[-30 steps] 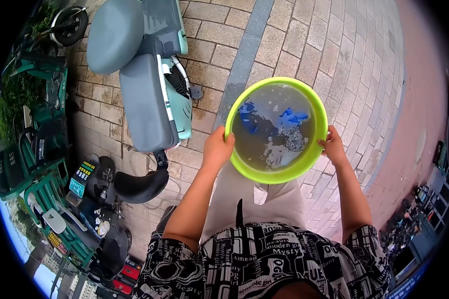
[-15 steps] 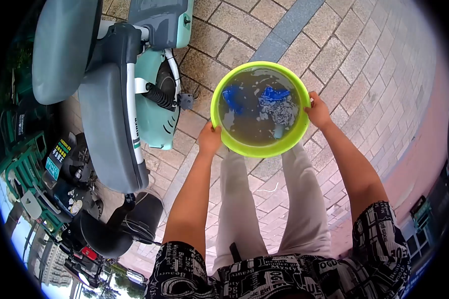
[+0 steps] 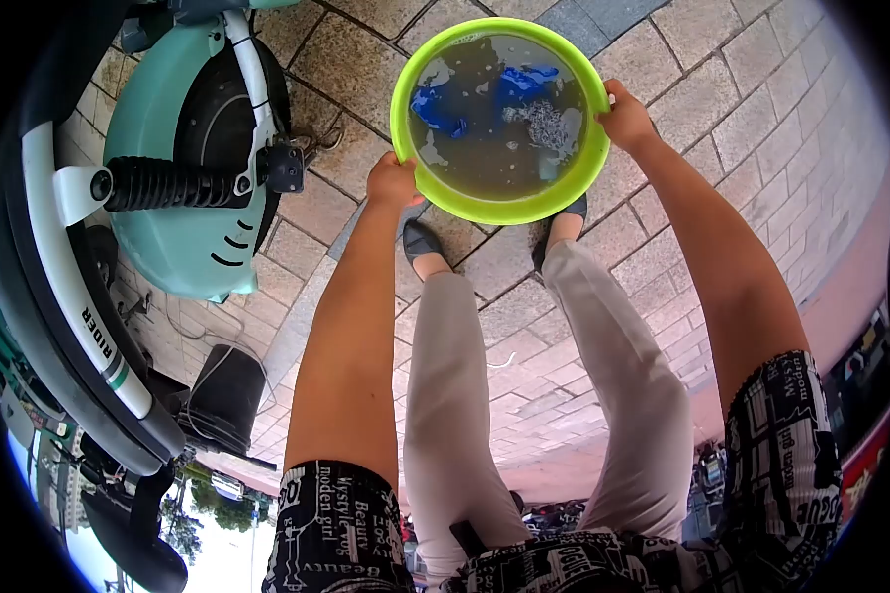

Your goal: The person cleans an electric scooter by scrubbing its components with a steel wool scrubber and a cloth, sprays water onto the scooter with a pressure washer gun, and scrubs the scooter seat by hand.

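Lime-green round plastic basin (image 3: 499, 213): at 12 o'clock, above the beige stone paving (image 3: 707, 104), between the fingers of both hands.
Left hand (image 3: 393, 183): fingers gripping the rim at 8 o'clock.
Right hand (image 3: 625, 117): fingers gripping the rim at 3 o'clock.
Basin contents: murky grey-brown water (image 3: 480, 163); crumpled blue pieces (image 3: 529, 81), 9 and 1 o'clock; silvery wiry clump (image 3: 556, 128), 3 o'clock.

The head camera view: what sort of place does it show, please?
Most likely an outdoor paved street-side area where scooters are parked. The stone paving underfoot, the mint-green scooter at the picture's left, and the trees against bright sky at lower left suggest this.
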